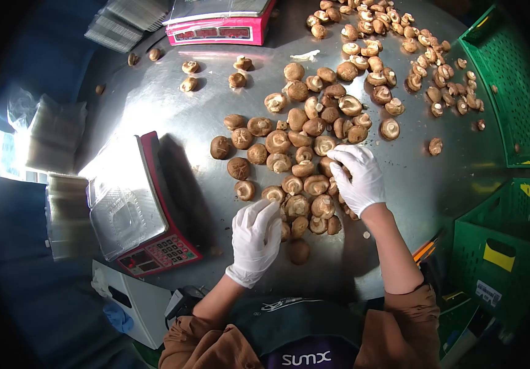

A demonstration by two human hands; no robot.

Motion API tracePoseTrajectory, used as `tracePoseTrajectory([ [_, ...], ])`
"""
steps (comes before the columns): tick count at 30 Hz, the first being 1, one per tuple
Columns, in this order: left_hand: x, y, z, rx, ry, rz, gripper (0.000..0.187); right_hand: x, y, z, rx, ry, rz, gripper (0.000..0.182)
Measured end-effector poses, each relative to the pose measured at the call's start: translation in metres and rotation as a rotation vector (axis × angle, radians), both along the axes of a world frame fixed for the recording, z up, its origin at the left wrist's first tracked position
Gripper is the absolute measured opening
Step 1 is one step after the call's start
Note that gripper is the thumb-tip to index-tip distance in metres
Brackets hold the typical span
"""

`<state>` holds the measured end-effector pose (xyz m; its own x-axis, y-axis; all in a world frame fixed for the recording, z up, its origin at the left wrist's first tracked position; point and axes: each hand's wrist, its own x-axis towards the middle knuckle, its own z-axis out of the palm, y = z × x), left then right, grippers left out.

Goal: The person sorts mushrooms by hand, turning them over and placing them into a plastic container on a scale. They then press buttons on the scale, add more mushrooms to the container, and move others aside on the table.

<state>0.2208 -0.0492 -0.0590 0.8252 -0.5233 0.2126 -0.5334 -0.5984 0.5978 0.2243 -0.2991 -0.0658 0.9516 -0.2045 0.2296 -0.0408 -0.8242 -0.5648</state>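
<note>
Brown shiitake mushrooms [278, 141] lie in a loose cluster on the metal table, some caps up, others showing pale gills and stems. My left hand [255, 237], in a white glove, is at the cluster's near left edge. Its fingers are drawn together, the tips against a gill-up mushroom [273, 193]. On the cluster's right side is my right hand [358, 175], gloved too, its fingers curled around a mushroom [326, 165] that they partly hide. Another mushroom [324, 145] sits just beyond those fingertips.
A red scale [160, 253] with a clear plastic tray [126, 215] stands left; another scale [215, 32] is at the back. Stacked clear trays [68, 215] line the left edge. More mushrooms [443, 77] spread toward the back right. Green crates [502, 86] border the right side.
</note>
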Motion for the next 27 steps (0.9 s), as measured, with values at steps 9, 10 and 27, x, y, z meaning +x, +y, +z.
tracePoseTrajectory([
  [9, 0.057, -0.075, -0.010, 0.054, -0.015, -0.125, 0.043, -0.033, 0.033, -0.007, -0.168, 0.242, -0.045, 0.039],
  [10, 0.057, -0.070, -0.011, -0.081, 0.055, -0.130, 0.041, -0.038, 0.031, -0.005, -0.116, 0.252, -0.015, 0.045],
  [27, -0.046, 0.179, 0.086, 0.633, 0.649, -0.223, 0.022, -0.076, 0.014, 0.004, 0.459, 0.030, -0.182, 0.025],
])
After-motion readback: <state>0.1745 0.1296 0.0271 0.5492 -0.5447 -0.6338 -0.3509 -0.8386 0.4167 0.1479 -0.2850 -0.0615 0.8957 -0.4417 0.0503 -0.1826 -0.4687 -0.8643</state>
